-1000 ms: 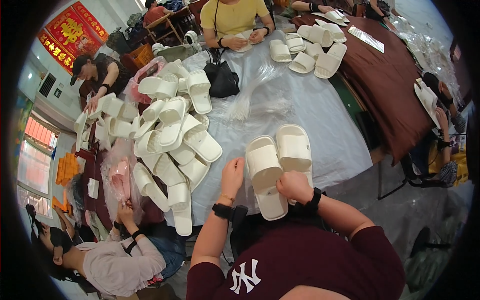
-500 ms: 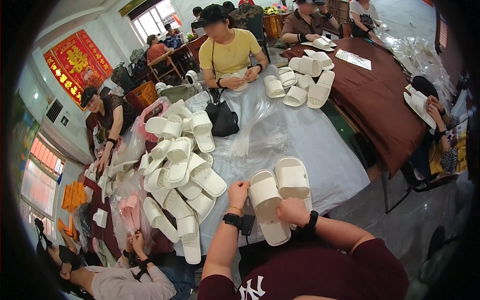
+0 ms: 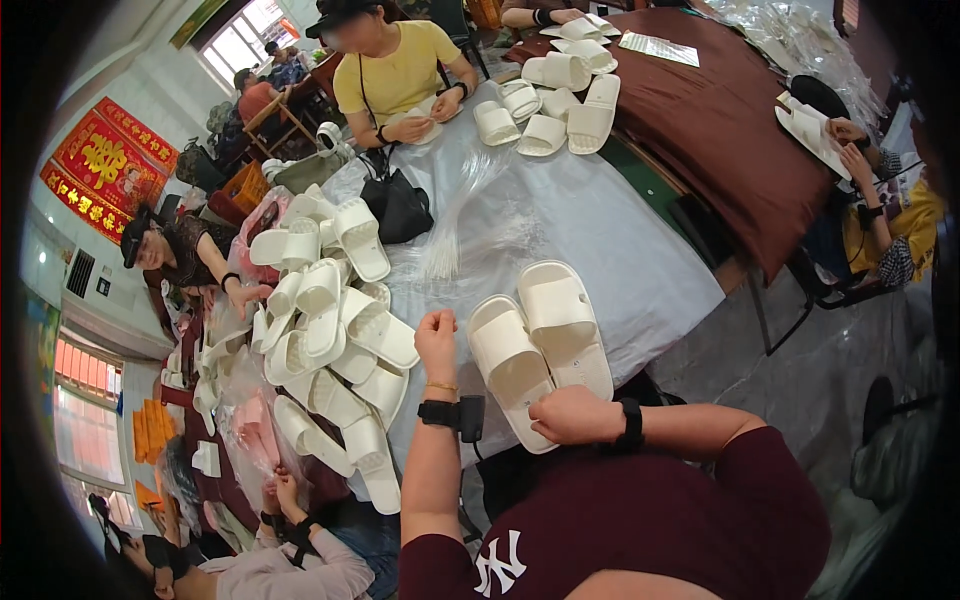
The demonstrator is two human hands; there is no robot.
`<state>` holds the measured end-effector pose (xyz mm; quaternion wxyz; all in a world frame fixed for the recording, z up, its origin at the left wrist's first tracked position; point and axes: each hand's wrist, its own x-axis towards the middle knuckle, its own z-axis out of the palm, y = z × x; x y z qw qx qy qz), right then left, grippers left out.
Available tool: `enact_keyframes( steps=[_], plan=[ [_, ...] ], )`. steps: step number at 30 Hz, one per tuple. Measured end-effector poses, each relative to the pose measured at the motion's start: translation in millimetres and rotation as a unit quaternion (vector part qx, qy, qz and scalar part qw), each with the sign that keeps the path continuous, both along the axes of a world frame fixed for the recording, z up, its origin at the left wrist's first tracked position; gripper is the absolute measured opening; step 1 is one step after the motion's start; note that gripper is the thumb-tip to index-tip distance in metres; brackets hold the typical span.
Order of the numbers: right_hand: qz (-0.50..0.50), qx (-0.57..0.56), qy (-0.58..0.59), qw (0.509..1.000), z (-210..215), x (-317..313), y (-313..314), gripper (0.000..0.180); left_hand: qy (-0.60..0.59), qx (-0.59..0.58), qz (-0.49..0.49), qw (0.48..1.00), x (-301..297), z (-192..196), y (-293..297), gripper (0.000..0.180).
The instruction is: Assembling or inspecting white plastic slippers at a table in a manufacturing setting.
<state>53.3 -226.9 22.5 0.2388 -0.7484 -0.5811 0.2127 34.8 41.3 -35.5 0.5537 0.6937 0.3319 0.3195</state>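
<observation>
A pair of cream-white slippers lies side by side on the plastic-covered table in front of me, a left slipper and a right slipper, toes pointing away. Just left of them my left hand is raised, its fingers pinched together; whatever is in them is too small to make out. My right hand is closed over the heel part of the left slipper, touching its inner edge. Its curled fingers hide what they hold. Beyond the pair lies a bundle of thin clear plastic strands.
A large heap of white slippers rises to my left. A black bag sits behind it. Across the table a person in yellow handles a slipper near another slipper pile. A brown-covered table stands at right. Other people work at left.
My view has shifted, so the scene sits higher and further left. My left hand has drawn slightly away from the slippers. My right hand is nearer the left slipper's heel.
</observation>
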Motion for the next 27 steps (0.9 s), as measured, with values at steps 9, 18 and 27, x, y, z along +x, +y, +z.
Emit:
enact_keyframes(
  steps=[9, 18, 27],
  plan=[
    [-0.134, 0.06, -0.105, 0.984, -35.1, 42.2, -6.5, 0.012, 0.076, 0.127, -0.079, 0.986, 15.3, 29.0, -28.1, 0.025],
    [-0.196, 0.118, -0.15, 0.962, -47.2, 58.4, -1.4, 0.024, 0.136, 0.164, -0.213, 0.954, 69.3, 25.8, -49.0, 0.029],
    [-0.191, 0.143, -0.146, 0.96, -51.7, 58.1, -2.4, 0.028, 0.133, -0.044, -0.25, 0.958, 99.1, 0.3, -59.0, 0.023]
  ],
)
